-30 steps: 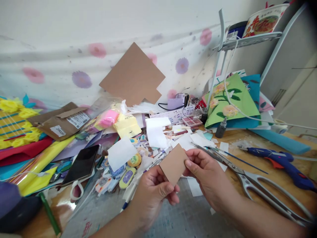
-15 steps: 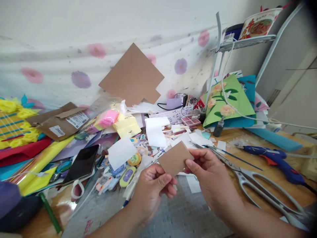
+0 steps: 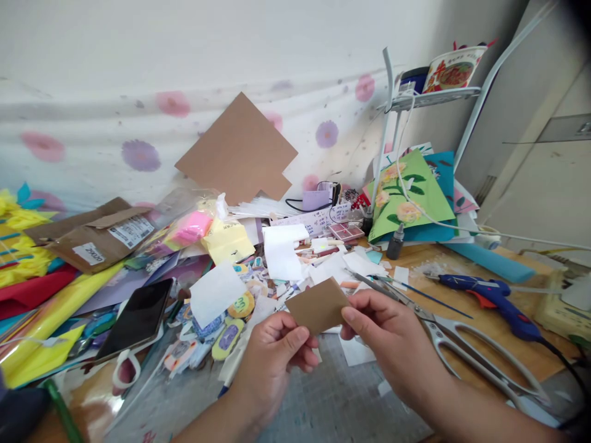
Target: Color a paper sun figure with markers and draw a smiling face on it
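A small brown piece of cardboard [image 3: 317, 306] is held between my two hands above the grey cutting mat [image 3: 341, 400]. My left hand [image 3: 277, 354] pinches its lower left corner between thumb and fingers. At the right edge, my right hand [image 3: 385, 332] grips it the same way. Just beyond lie white paper scraps [image 3: 330, 269] and several paper cutouts [image 3: 231, 338]. To the right of my right hand rest large metal scissors [image 3: 480, 351], partly hidden behind that hand.
A blue glue gun [image 3: 494, 295] lies at the right, near a small dark bottle [image 3: 396, 243]. A black phone [image 3: 138, 317] is at the left, below a cardboard box [image 3: 99, 237]. A large brown cardboard sheet [image 3: 240, 154] leans on the wall cloth. A metal rack [image 3: 429, 98] stands back right.
The view has turned slightly to the right, so most things sit further left and the rack lower. Both hands still hold the cardboard, which looks slightly darker and tilted a little differently.
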`<state>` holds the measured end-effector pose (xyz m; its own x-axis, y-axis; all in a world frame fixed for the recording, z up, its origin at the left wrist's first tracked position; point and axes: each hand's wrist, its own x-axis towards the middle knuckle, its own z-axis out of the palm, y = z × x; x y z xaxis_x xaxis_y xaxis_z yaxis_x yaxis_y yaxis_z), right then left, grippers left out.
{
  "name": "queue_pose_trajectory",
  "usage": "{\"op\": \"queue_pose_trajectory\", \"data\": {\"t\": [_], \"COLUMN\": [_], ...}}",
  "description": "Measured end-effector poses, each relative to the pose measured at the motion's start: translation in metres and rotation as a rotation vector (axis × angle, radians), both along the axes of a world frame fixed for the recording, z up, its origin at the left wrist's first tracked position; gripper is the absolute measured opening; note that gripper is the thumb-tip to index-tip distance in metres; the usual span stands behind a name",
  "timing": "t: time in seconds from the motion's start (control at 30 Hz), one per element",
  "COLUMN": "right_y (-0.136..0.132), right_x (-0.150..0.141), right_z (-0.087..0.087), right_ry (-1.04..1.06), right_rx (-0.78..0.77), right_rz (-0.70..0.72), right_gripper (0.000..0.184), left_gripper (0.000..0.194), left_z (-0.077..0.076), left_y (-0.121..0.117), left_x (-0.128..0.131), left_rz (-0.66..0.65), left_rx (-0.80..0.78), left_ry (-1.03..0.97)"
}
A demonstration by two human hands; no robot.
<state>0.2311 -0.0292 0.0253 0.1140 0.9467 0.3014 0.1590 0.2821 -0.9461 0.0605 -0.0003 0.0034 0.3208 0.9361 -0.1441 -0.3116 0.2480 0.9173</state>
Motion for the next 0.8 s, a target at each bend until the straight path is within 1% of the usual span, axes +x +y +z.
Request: {"op": "queue_pose_trajectory", "data": {"t": [0.03,0.07,0.1,0.17,0.23,0.27,0.3,0.33,0.37,0.43,0.5,0.53,0.57,0.6,0.63,0.67,0.73,0.77,0.8], "right_y": [-0.001,-0.002,-0.004,-0.007,-0.009,-0.010,-0.010,-0.011,-0.011,-0.011,-0.011,-0.011,-0.009,-0.007,-0.005,-0.002,0.003,0.005,0.005], "right_x": [0.003,0.005,0.007,0.011,0.012,0.011,0.010,0.007,0.003,-0.006,-0.013,-0.015,-0.015,-0.012,-0.007,0.000,0.018,0.027,0.035], "right_z": [0.002,0.004,0.006,0.009,0.011,0.011,0.010,0.009,0.007,0.001,-0.004,-0.007,-0.009,-0.010,-0.011,-0.011,-0.009,-0.008,-0.008], "right_ry": [-0.051,-0.153,-0.307,-0.687,-0.999,-1.080,-1.139,-1.187,-1.225,-1.270,-1.279,-1.244,-1.180,-1.096,-1.005,-0.917,-0.866,-0.879,-0.928], "right_rx": [0.026,0.087,0.180,0.455,0.713,0.782,0.817,0.823,0.810,0.769,0.737,0.718,0.696,0.671,0.646,0.614,0.532,0.453,0.349], "right_rz": [0.004,0.016,0.037,0.070,0.070,0.059,0.048,0.040,0.036,0.042,0.078,0.104,0.118,0.110,0.080,0.030,-0.062,-0.046,0.059], "right_gripper": [0.015,0.013,0.011,0.012,0.019,0.021,0.023,0.023,0.022,0.017,0.012,0.010,0.009,0.010,0.011,0.014,0.028,0.037,0.039], "left_gripper": [0.031,0.031,0.032,0.035,0.039,0.045,0.054,0.059,0.059,0.050,0.038,0.033,0.029,0.029,0.031,0.031,0.027,0.025,0.022], "left_z": [-0.001,-0.002,-0.003,-0.004,-0.003,-0.002,-0.002,-0.002,-0.003,-0.007,-0.010,-0.010,-0.009,-0.007,-0.005,-0.001,0.005,0.007,0.010], "left_y": [0.001,0.002,0.003,0.001,-0.004,-0.008,-0.013,-0.017,-0.021,-0.025,-0.022,-0.017,-0.012,-0.006,0.001,0.006,0.014,0.016,0.017], "left_x": [0.000,0.001,0.001,0.003,0.005,0.006,0.008,0.009,0.010,0.010,0.008,0.006,0.003,0.000,-0.004,-0.008,-0.014,-0.016,-0.017], "left_rz": [-0.009,-0.018,-0.026,-0.043,-0.073,-0.095,-0.123,-0.150,-0.163,-0.121,-0.028,-0.011,-0.025,-0.085,-0.196,-0.247,-0.302,-0.338,-0.376], "left_rx": [-0.004,-0.009,-0.014,-0.009,0.034,0.065,0.091,0.110,0.119,0.110,0.117,0.169,0.242,0.374,0.553,0.613,0.678,0.711,0.745], "left_ry": [0.051,0.106,0.155,0.202,0.138,0.074,0.008,-0.051,-0.089,-0.079,0.038,0.151,0.279,0.443,0.654,0.721,0.806,0.845,0.873]}}
